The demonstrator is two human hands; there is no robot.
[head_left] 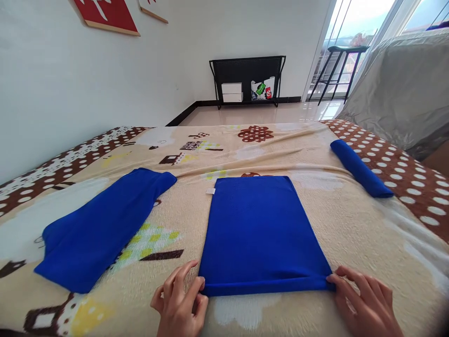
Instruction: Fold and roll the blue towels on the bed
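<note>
A blue cloth (259, 229) lies flat on the patterned blanket (182, 210), with a small white tag at its far left corner. Its near edge is turned over in a narrow fold. My left hand (182, 297) is at the near left corner, thumb and finger closed on the cloth's edge. At the near right corner, my right hand (363, 297) pinches the same edge between thumb and index finger. To the left lies another blue cloth (101, 229), loosely laid out at a slant. A rolled blue cloth (361, 168) rests on the right.
Beyond the blanket, a black rack (249, 70) holding a white box (232, 92) stands by the wall. A dark stool (338, 70) is near the window. A grey cover (407, 89) drapes something at the right. Red hangings (108, 16) are on the left wall.
</note>
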